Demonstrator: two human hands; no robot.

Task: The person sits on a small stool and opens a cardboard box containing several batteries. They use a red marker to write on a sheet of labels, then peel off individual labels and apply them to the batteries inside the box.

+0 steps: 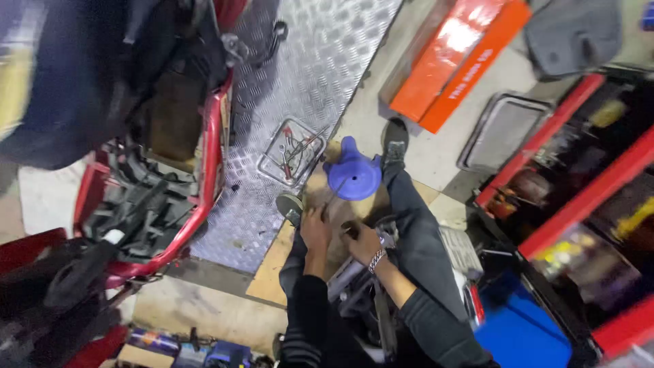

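Left hand (pixel 315 228): closed on a small part, cannot tell what.
Right hand (pixel 361 240): curled, grip unclear.
Blue funnel (pixel 353 174): just beyond, untouched.
Work: part-way.

A blue plastic funnel (pixel 353 174) sits wide mouth up, its short handle tab pointing away from the person, just beyond the two hands and between the shoes. A thin dark rod (pixel 332 195) slants from the funnel's near rim down towards the fingers; what it is cannot be told. Below the hands lies a grey metal part (pixel 354 283), blurred and partly hidden between the legs.
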